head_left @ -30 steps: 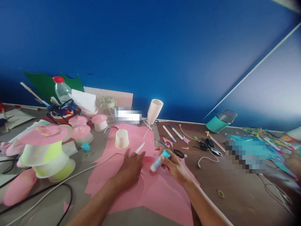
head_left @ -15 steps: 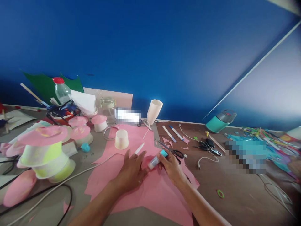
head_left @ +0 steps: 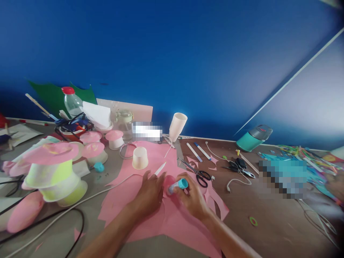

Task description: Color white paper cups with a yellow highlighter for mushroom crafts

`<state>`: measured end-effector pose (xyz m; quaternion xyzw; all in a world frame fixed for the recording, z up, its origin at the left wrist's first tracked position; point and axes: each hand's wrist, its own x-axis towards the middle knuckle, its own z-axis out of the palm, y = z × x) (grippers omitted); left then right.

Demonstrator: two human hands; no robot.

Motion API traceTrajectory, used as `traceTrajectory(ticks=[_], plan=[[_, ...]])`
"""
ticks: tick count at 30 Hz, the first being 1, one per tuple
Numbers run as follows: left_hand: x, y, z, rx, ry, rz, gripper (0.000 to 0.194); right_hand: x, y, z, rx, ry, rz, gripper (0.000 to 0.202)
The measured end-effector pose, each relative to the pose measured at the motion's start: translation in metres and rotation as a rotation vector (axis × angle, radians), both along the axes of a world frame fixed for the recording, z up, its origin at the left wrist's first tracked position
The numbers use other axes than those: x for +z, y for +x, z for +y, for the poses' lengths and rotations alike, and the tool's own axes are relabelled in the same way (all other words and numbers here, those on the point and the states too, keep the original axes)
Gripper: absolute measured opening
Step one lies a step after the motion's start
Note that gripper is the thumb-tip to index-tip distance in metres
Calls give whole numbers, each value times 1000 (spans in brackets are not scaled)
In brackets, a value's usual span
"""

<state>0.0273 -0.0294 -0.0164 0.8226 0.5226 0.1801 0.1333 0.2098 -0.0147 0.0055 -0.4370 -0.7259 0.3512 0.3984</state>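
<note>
Two bare hands on my feed, both low over pink paper (head_left: pixel 120 202). Right hand (head_left: pixel 194 197): fingers closed round a glue stick (head_left: pixel 174 187), blue end tipped up and toward the wrist side, other end down close to the paper; can't tell if it touches. Left hand (head_left: pixel 150 191): not gripping anything I can see, fingers spread, resting on the sheet; thumb partly hidden.

Handling, my guess: stick is light, stiff, smooth plastic, might roll or slip; I'd take it mid-barrel. Paper looks thin and floppy, would crease or tear; hold it flat with spread fingers, away from cut edges.

Next out: white pointed pen (head_left: pixel 160 168) just beyond the left fingertips, upturned cup (head_left: pixel 140 157) behind it on the pink. Black-handled scissors (head_left: pixel 203 178) near the right hand, two markers (head_left: pixel 198 152) farther back.

Surface: tabletop (head_left: pixel 231 229), grey on the left, brown on the right, scraps and cables about. Pink-topped cups (head_left: pixel 114 139) crowd the left; leaning cup stack (head_left: pixel 178 126) at the back, turquoise container (head_left: pixel 251 140) right. Blue wall (head_left: pixel 150 53) behind everything. Another person's hand, blurred, far right edge.
</note>
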Motion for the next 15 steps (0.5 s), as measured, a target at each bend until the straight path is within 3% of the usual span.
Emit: traceTrajectory(ticks=[8,15], plan=[[-3,-1,2,-22,-28,67,66,1,2,0,88,18,-133,5],[-3,1,2,-28,-8,58,58,-1,9,5,51,66,-168,5]])
